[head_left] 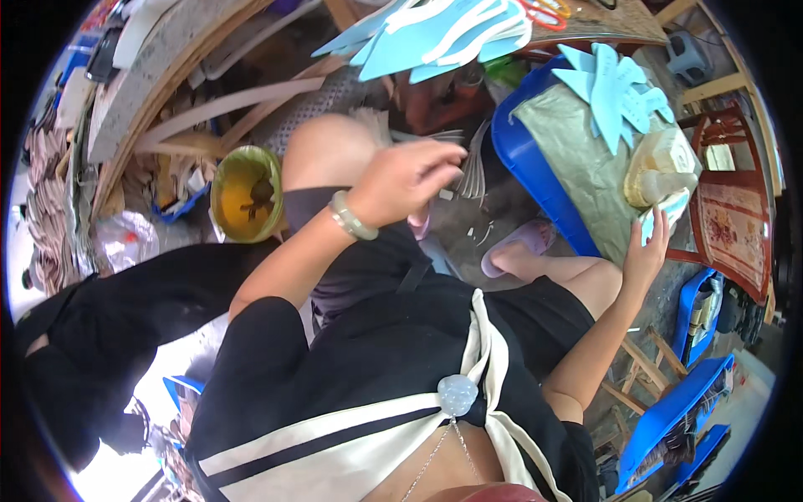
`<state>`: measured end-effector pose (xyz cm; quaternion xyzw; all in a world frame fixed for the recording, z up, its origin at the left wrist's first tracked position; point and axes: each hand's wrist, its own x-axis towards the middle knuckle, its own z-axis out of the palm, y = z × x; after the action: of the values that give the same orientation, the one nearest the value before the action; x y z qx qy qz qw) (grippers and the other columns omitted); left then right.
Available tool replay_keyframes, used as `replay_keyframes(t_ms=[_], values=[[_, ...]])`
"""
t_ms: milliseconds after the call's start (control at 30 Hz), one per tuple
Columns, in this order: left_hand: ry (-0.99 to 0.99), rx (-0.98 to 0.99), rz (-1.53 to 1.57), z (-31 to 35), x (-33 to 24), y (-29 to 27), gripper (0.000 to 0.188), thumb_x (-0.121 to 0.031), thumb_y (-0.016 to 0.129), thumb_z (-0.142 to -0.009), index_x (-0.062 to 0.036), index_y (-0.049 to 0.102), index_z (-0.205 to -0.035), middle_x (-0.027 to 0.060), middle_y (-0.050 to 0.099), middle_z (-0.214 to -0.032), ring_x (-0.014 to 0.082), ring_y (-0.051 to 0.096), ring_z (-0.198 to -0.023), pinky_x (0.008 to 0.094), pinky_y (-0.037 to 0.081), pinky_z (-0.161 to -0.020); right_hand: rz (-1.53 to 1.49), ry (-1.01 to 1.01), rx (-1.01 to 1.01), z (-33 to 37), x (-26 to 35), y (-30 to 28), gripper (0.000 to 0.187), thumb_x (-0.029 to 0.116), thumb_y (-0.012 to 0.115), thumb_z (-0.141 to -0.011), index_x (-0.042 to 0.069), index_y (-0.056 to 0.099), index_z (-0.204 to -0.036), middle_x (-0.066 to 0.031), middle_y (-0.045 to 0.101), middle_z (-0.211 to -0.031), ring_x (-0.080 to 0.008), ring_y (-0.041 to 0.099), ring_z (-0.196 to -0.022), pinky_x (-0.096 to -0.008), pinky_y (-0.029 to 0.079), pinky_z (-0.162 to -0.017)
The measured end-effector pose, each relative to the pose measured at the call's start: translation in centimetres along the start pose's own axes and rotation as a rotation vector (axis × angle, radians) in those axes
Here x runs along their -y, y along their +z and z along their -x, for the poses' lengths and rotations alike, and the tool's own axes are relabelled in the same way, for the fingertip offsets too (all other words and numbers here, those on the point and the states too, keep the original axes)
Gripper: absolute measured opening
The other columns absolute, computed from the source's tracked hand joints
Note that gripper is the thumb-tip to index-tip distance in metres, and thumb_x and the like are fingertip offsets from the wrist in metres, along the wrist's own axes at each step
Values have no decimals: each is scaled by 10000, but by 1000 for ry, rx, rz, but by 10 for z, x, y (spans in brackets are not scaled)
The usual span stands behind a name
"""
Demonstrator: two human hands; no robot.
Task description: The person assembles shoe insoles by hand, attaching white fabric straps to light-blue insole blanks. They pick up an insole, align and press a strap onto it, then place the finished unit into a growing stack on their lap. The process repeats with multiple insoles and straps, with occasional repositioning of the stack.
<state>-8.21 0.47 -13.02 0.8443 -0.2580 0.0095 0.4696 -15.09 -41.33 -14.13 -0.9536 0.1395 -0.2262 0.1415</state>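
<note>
My left hand (411,182), with a pale bangle at its wrist, hovers over the gap between my knees. Its fingers are loosely bent and apart, with nothing visible in them. At the right, my right hand (647,247) has its fingers over a small white and light-blue piece (672,206); its grip is partly hidden. Just beyond that stands a cloudy plastic container (648,171) with yellowish contents. Light-blue pointed cut pieces (615,92) lie in a loose pile on the greenish sheet (556,134) over a blue tub (519,151).
More light-blue pieces with white strips (443,42) lie at the top, near orange-handled scissors (548,12). A yellow-green bucket (247,194) stands left of my knee. A wooden chair (728,205) and blue trays (673,418) are at the right. Another person's black-clothed leg (142,293) reaches in from the left.
</note>
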Motion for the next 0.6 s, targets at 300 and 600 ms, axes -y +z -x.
replay_keyframes(t_ms=[300, 600], values=[[-677, -721, -9, 88, 182, -56, 248, -157, 595, -902, -32, 602, -1116, 94, 658, -1042, 186, 627, -901, 302, 485, -808, -381, -45, 261, 10, 89, 67, 357, 72, 618, -861, 79, 602, -1218, -107, 532, -1332, -236, 572, -1145, -331, 511, -838], [-1141, -128, -167, 73, 356, 77, 1072, -490, 751, -685, 94, 221, -1412, 296, 351, -1413, 366, 369, -1329, 394, 308, -1103, -367, 19, 413, 11, 126, 85, 297, 41, 601, -865, 47, 627, -1162, -110, 572, -1277, -220, 603, -1072, -309, 516, -814]])
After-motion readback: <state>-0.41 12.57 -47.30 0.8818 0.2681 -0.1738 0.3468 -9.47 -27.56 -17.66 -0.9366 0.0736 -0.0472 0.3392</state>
